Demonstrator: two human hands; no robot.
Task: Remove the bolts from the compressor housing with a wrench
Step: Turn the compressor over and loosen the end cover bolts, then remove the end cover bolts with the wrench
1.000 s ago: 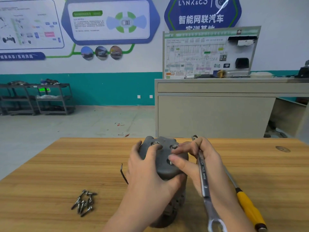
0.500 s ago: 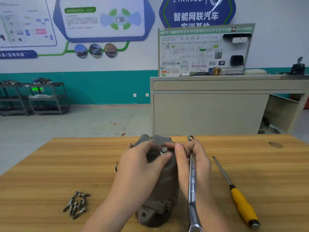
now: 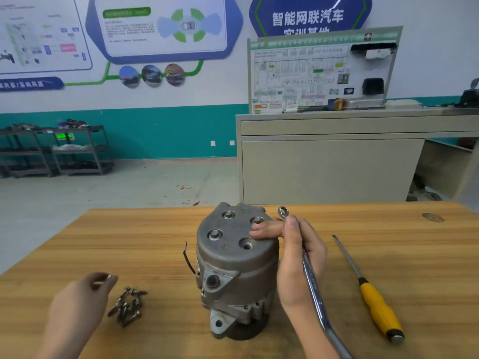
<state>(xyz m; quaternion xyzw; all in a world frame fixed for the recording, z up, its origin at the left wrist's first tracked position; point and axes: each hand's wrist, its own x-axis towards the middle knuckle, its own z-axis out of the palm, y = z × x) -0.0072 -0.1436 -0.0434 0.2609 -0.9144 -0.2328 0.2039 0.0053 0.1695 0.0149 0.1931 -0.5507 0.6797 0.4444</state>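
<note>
Compressor housing point(image 3: 234, 270) is stood upright mid-table point(image 3: 388, 229), steadied by the right hand point(image 3: 298, 257), which is also wrapped around the wrench point(image 3: 315, 288). A freed bolt point(image 3: 103, 279) is pinched in the left hand point(image 3: 80, 301) just beside the bolt pile point(image 3: 127, 305) (its count cannot be told). Dropping it off appears to be the step in hand; next the wrench ring must be seated on a remaining head. Three bolts point(image 3: 215, 235) are left, one hole point(image 3: 246, 245) is emptied. One screwdriver point(image 3: 373, 299) is lying apart.

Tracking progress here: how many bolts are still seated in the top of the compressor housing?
3: far bolt, left bolt, right bolt by the right hand. The near hole is empty.
</note>
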